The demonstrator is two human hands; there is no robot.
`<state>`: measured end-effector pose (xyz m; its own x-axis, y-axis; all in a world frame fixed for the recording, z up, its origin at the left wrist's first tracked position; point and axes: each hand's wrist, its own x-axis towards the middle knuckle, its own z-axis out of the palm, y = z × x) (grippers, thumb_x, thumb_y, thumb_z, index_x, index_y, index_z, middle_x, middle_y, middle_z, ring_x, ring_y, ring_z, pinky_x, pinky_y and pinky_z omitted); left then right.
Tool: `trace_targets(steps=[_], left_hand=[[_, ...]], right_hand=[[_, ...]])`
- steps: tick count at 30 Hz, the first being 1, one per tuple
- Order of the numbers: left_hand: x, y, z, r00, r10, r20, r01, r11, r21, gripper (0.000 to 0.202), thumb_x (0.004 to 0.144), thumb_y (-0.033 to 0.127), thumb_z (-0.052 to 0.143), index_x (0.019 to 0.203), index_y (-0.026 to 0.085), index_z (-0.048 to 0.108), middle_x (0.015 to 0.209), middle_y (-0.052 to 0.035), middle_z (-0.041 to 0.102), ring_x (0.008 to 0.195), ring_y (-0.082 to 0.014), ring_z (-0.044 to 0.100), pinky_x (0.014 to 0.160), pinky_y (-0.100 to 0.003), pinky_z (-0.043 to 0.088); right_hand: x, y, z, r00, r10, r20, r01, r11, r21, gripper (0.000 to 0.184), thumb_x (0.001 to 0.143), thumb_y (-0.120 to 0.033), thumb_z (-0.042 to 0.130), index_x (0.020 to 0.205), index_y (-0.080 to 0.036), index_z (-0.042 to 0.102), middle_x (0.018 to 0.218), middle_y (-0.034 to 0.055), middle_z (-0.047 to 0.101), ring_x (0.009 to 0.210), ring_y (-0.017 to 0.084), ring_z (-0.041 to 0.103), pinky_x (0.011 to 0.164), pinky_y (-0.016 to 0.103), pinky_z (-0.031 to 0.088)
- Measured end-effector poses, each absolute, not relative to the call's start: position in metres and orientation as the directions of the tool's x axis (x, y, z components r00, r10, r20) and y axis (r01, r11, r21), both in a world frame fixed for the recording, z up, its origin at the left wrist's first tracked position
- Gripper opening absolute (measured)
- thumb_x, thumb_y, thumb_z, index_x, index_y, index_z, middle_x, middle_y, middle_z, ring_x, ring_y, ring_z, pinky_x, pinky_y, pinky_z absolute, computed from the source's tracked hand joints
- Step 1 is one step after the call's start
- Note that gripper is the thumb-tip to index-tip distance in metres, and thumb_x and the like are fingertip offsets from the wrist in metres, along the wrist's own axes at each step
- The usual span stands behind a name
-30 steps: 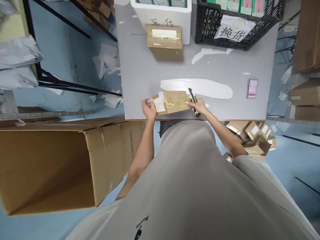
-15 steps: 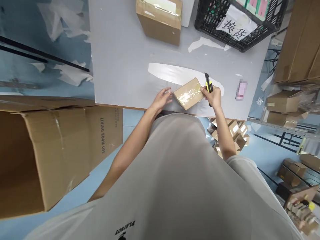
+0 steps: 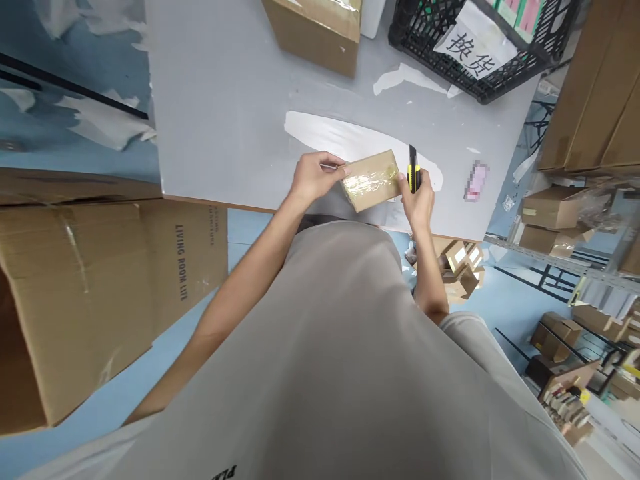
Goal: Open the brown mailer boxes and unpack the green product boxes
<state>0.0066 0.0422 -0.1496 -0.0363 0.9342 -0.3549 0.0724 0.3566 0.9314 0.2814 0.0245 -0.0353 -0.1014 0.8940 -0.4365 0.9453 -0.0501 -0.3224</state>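
Note:
A small taped cardboard box (image 3: 371, 181) is held between my two hands at the near edge of the grey table (image 3: 225, 120). My left hand (image 3: 311, 176) grips its left end with fingers curled over the top. My right hand (image 3: 419, 197) steadies the box's right end while closed round a yellow and black utility knife (image 3: 413, 169), blade end pointing away from me. The box is turned so its shiny taped face looks up.
A larger taped carton (image 3: 316, 30) and a black crate (image 3: 475, 40) with a paper label stand at the table's far side. A big open carton (image 3: 90, 293) sits on the floor at my left. Small boxes (image 3: 457, 263) lie under the table, shelves at right.
The small box has been turned over and lifted slightly toward me. My left hand moved from its end onto its top edge. The view has swung left and closer.

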Motion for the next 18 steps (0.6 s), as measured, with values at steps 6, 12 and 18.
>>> trace_targets(steps=[6,12,18], left_hand=[[-0.008,0.044,-0.144,0.017,0.918,-0.395,0.060,0.394,0.917,0.048,0.076,0.049,0.114,0.105,0.018,0.092,0.107,-0.0081,0.089,0.116,-0.0373,0.087,0.114,-0.058,0.072],[-0.011,0.047,-0.139,0.021,0.916,-0.400,0.028,0.399,0.916,0.048,0.074,0.045,0.117,0.103,0.016,0.093,0.105,-0.0087,0.088,0.123,-0.0429,0.085,0.118,-0.064,0.069],[-0.006,0.052,-0.117,0.027,0.892,-0.451,0.075,0.448,0.891,0.042,0.070,0.041,0.116,0.098,0.018,0.094,0.104,-0.0080,0.090,0.113,-0.0376,0.086,0.110,-0.054,0.072]], right_hand=[[0.239,-0.020,-0.003,-0.315,0.793,-0.522,0.925,0.132,-0.357,0.073,0.121,-0.074,0.052,0.179,-0.031,0.054,0.146,0.0148,0.084,0.117,0.035,0.087,0.103,0.045,0.070],[0.208,-0.023,0.010,-0.362,0.749,-0.555,0.916,0.176,-0.360,0.070,0.125,-0.056,0.046,0.189,-0.028,0.050,0.163,0.0152,0.081,0.143,0.041,0.082,0.115,0.048,0.068],[0.201,-0.020,0.000,-0.268,0.788,-0.554,0.924,0.047,-0.380,0.067,0.128,-0.035,0.036,0.191,-0.014,0.044,0.163,0.0186,0.081,0.142,0.037,0.084,0.119,0.046,0.066]])
